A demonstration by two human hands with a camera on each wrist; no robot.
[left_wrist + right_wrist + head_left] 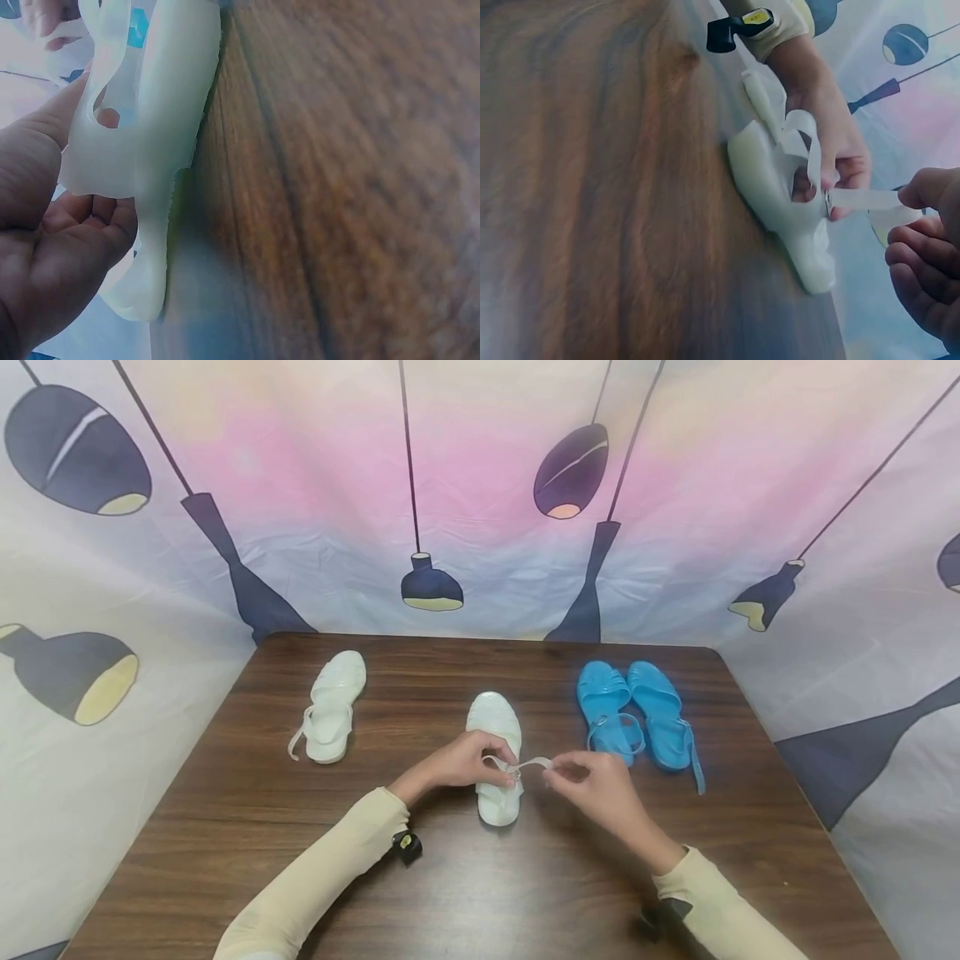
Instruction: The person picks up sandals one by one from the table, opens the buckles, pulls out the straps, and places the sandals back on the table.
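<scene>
A white jelly sandal (pixel 493 717) lies in the middle of the table, its toe pointing away from me. My left hand (pixel 463 762) is at its ankle part and pinches the side by the small metal buckle (pixel 513 772). To the right, my right hand (pixel 606 787) pinches the free end of the thin white strap (pixel 535 762) between thumb and forefinger. That strap (pixel 864 199) is stretched straight from the buckle in the right wrist view. In the left wrist view, fingers of the left hand (pixel 67 259) reach under the sandal's side band (pixel 101 161).
Another white sandal (pixel 337 685) lies at the left with its strap hanging loose. A pair of blue sandals (pixel 655 693) stands at the back right. Behind the brown wooden table (pixel 420 902) hangs a cloth (pixel 480 485) printed with lamps.
</scene>
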